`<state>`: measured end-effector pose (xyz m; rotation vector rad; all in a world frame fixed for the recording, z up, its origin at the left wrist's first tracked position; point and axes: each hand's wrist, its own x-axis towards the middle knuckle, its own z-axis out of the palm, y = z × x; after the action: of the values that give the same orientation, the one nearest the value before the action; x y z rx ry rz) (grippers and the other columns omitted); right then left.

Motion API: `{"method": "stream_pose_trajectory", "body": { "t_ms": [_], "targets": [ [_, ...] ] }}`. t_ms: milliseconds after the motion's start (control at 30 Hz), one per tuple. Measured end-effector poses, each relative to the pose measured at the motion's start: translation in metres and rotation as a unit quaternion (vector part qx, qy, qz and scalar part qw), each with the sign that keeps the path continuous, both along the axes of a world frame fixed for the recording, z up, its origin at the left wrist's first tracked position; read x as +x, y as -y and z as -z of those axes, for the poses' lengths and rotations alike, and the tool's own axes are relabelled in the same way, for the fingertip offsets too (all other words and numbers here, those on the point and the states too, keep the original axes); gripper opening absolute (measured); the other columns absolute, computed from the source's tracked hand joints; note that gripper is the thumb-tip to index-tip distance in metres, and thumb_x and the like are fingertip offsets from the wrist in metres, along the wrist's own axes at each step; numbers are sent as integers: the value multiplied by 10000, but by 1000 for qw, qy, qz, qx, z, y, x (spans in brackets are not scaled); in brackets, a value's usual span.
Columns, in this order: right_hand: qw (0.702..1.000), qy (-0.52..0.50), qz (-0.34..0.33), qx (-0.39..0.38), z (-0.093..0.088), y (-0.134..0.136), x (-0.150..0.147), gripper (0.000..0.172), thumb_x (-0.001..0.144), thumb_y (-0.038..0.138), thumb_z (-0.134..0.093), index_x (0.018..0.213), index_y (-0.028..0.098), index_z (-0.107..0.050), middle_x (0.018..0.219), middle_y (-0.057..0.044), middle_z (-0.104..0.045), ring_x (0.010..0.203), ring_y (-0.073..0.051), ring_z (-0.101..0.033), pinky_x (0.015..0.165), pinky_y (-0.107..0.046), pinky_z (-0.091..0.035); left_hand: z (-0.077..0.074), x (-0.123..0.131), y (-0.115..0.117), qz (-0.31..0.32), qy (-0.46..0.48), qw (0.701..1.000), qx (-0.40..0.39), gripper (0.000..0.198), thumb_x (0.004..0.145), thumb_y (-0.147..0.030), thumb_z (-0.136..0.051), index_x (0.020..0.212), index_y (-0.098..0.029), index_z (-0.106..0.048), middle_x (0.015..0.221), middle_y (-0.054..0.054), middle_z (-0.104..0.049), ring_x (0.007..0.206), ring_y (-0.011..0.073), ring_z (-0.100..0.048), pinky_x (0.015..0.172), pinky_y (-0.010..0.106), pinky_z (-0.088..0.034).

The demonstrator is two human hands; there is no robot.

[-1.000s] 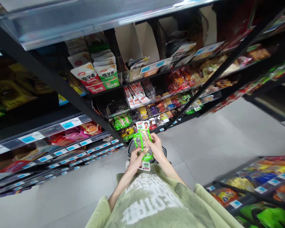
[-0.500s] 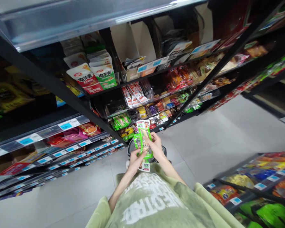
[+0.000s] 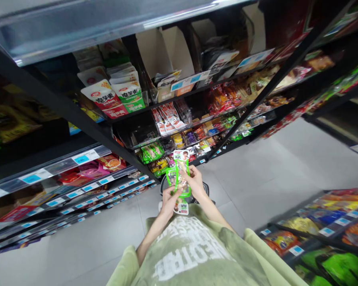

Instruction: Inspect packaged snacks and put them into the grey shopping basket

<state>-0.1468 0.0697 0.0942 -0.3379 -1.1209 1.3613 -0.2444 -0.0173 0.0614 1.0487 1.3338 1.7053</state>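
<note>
Hardly shifted since before: two hands grip at least two green snack packets (image 3: 175, 175), left hand (image 3: 168, 201) closed at 7 o'clock, right hand (image 3: 196, 183) closed at 3 o'clock.

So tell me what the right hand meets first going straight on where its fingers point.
The right hand is on the green snack packets, so those; past them, probably the bagged snacks shelved beyond, depth unclear.
</note>
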Motion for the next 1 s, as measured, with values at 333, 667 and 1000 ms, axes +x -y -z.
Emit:
{"method": "stream_pose_trajectory", "body": {
  "t_ms": [333,667,1000],
  "targets": [
    [1000,-3,-6,-23,2,-5,-1,413,660,463,-858,739,229,-528,646,51,-539,575,-138,-464,562,-262,-374,3,-2,-4,-6,-9,1000,8,447,653,-484,-856,926,-139,-772,759,45,-717,485,87,-569,464,198,-438],
    [1000,6,1,-29,3,-6,-3,404,656,452,-854,741,227,-530,648,50,-549,580,-137,-468,566,-261,-368,0,-6,-5,-58,-103,993,14,431,666,-511,-829,874,-135,-794,801,69,-726,616,154,-617,527,229,-459],
    [999,19,9,-29,1,-7,-2,378,662,393,-848,726,214,-521,634,59,-507,580,-124,-439,556,-249,-344,3,-6,-8,-24,-116,993,-4,520,717,-581,-773,989,-138,-780,793,51,-714,546,122,-575,519,236,-455]
  ]
}}
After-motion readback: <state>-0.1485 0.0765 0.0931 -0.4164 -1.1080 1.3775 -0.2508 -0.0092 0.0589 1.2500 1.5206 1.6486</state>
